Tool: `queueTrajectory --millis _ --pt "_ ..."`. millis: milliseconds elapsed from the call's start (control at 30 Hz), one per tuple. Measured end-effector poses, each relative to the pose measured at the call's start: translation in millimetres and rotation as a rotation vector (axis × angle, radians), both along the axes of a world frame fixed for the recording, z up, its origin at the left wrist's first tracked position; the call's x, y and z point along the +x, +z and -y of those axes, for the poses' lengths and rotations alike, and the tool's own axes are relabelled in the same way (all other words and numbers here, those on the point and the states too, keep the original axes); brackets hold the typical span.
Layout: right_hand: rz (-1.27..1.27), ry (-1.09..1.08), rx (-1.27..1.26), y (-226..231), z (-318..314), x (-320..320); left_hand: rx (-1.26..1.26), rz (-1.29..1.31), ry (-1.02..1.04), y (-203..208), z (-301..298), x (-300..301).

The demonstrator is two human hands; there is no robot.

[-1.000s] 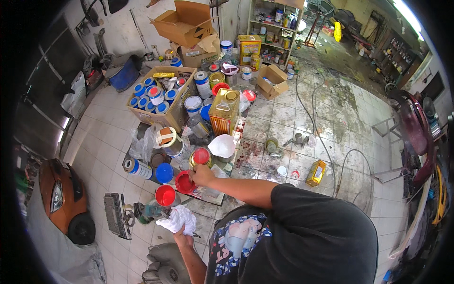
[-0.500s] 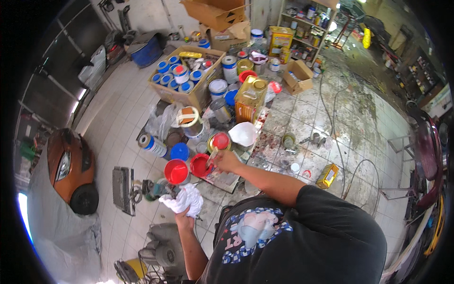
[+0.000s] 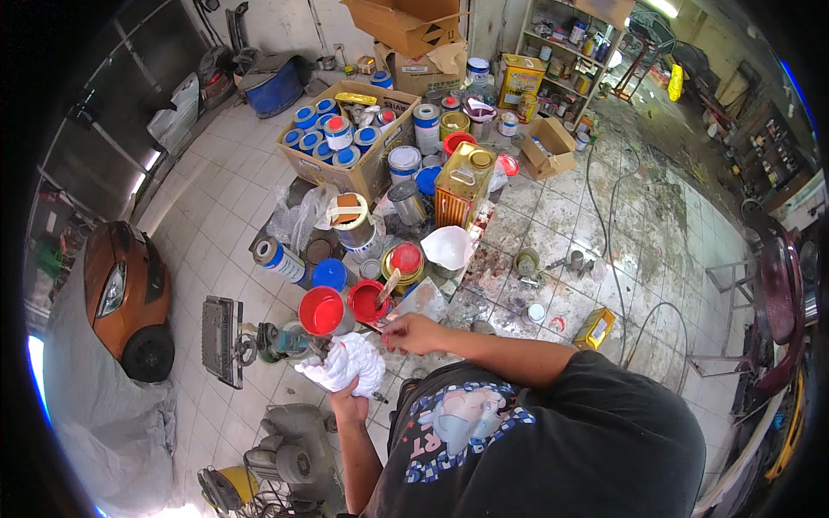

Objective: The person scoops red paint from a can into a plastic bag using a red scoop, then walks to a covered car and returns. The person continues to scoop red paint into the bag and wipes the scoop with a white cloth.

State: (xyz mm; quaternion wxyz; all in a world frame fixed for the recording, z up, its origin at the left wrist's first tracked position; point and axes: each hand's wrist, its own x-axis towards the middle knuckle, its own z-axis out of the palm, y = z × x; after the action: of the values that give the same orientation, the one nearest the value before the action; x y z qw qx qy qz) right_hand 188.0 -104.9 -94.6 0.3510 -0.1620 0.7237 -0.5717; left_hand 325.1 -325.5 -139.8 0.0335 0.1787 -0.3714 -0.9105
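Observation:
My left hand (image 3: 348, 402) grips a bunched white cloth (image 3: 344, 364). Just right of the cloth is my right hand (image 3: 414, 334), its fingers slightly curled and apart, with nothing visible in them. A flat wooden stick (image 3: 389, 287) leans in the red-coated paint can (image 3: 363, 300) beyond that hand. Beside this can stands a larger tub of bright red paint (image 3: 323, 312). Behind them is a can with a red top (image 3: 404, 258), and a white paper strainer (image 3: 447, 248) sits to its right.
A cardboard box (image 3: 380, 160) of blue-lidded cans stands at the back left, a gold tin (image 3: 465, 183) right of it. A green power tool (image 3: 281, 341) lies left of the cloth. A compressor (image 3: 298, 462) stands near my left arm; an orange car (image 3: 125, 298) is far left.
My right hand has let go of the wooden stick, leaving it leaning in the can, and has moved back toward the cloth. The left hand still holds the cloth, shifted slightly right.

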Motion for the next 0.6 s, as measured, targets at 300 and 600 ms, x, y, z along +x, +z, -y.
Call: queueTrajectory --millis 300,600 --pt "-0.227 0.101 -0.076 0.9 -18.6 22.8 0.157 -0.053 -0.124 27.1 -31.3 -32.4" --pt "-0.226 0.182 -0.011 27.9 -45.3 43.0 0.214 -0.104 -0.209 31.3 -60.4 -39.1"
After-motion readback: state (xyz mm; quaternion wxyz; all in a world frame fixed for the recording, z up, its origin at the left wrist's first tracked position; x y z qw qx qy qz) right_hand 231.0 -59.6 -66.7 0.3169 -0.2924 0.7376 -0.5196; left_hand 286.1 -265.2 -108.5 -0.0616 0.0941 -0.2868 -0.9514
